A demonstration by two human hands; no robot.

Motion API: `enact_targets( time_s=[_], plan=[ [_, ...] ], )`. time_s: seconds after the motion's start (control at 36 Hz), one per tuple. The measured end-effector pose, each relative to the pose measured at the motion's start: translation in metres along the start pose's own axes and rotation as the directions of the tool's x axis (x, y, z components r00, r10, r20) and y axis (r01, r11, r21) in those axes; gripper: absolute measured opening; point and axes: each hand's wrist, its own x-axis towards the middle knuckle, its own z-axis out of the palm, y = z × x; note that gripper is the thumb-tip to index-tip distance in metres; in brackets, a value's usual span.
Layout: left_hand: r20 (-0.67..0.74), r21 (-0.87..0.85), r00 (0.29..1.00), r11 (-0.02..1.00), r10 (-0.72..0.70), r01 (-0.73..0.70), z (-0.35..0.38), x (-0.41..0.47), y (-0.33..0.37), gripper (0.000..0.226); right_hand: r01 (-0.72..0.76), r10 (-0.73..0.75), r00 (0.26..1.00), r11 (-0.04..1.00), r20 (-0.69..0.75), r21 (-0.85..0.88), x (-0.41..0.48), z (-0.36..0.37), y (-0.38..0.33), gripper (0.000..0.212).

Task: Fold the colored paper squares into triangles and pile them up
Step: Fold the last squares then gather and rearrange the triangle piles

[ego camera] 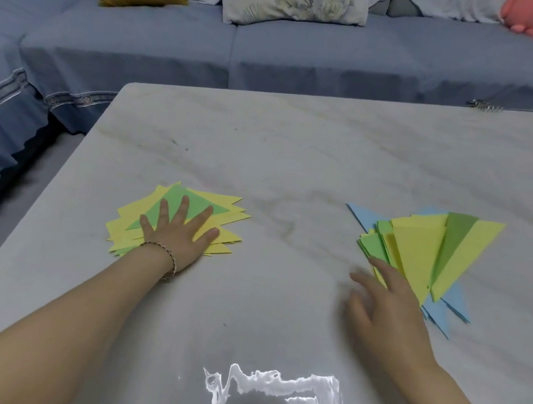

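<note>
Paper triangles [175, 192] lie under the left hand [180, 236].

table [297, 158]: left pile [233, 218] under left grip [180, 235] | right pile [420, 247] beside right grip [387, 300]

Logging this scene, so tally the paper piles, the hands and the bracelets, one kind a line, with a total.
Paper piles: 2 (left pile, right pile)
Hands: 2 (left hand, right hand)
Bracelets: 1 (bracelet on the left wrist)
Total: 5
</note>
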Motion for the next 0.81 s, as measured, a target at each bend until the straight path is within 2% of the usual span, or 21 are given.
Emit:
enact_targets(
  time_s=[0.08,0.14,0.19,0.28,0.36,0.44,0.5,0.56,0.58,0.61,0.64,0.72,0.81],
  plan=[
    [-0.007,0.039,1.0,0.999,-0.026,0.026,-0.014,-0.004,0.014,0.058,-0.082,0.081,0.996,0.996,-0.047,-0.035,0.011,-0.01,0.014,0.028],
    [-0.119,0.037,0.993,0.999,0.015,-0.011,-0.02,-0.012,0.029,0.054,-0.121,0.116,0.992,0.988,-0.052,-0.098,0.016,-0.012,0.024,0.032],
    [-0.244,0.031,0.963,0.994,0.113,-0.108,-0.022,-0.023,0.044,0.052,-0.174,0.174,0.985,0.973,-0.015,-0.151,0.021,-0.011,0.032,0.036],
    [-0.322,-0.011,0.907,0.957,0.272,-0.291,-0.017,-0.045,0.062,0.056,-0.223,0.245,0.967,0.947,0.069,-0.231,0.026,-0.008,0.04,0.042],
    [-0.428,-0.145,0.842,0.895,0.328,-0.422,-0.01,-0.068,0.072,0.068,-0.221,0.267,0.955,0.932,0.132,-0.287,0.029,-0.006,0.04,0.049],
    [-0.356,-0.355,0.889,0.839,0.287,-0.413,-0.004,-0.087,0.079,0.039,-0.185,0.221,0.969,0.945,0.11,-0.269,0.025,-0.005,0.032,0.049],
    [-0.26,-0.597,0.943,0.733,0.208,-0.327,-0.001,-0.097,0.088,0.026,-0.143,0.164,0.983,0.967,0.087,-0.209,0.018,-0.004,0.017,0.048],
    [-0.112,-0.853,0.983,0.493,0.147,-0.172,-0.004,-0.105,0.102,0.018,-0.057,0.065,0.997,0.983,0.043,-0.174,0.008,0.0,-0.004,0.043],
    [-0.045,-0.925,0.988,0.366,0.151,-0.098,-0.006,-0.107,0.11,0.02,-0.001,0.008,0.999,0.986,0.044,-0.17,0.003,0.004,-0.015,0.042],
    [-0.001,-0.955,0.986,0.293,0.166,-0.051,-0.007,-0.109,0.117,0.024,0.057,-0.046,0.996,0.985,0.072,-0.165,-0.002,0.007,-0.025,0.045],
    [0.023,-0.962,0.982,0.273,0.185,-0.029,-0.007,-0.109,0.123,0.028,0.122,-0.106,0.988,0.982,0.11,-0.144,-0.006,0.009,-0.034,0.049],
    [0.014,-0.953,0.983,0.301,0.183,-0.043,-0.005,-0.106,0.133,0.018,0.24,-0.251,0.94,0.968,0.232,0.079,-0.018,0.014,-0.058,0.05],
    [-0.061,-0.886,0.994,0.454,0.09,-0.096,-0.001,-0.092,0.129,0.023,0.267,-0.325,0.886,0.941,0.33,0.209,-0.024,0.015,-0.063,0.047]
  ],
)
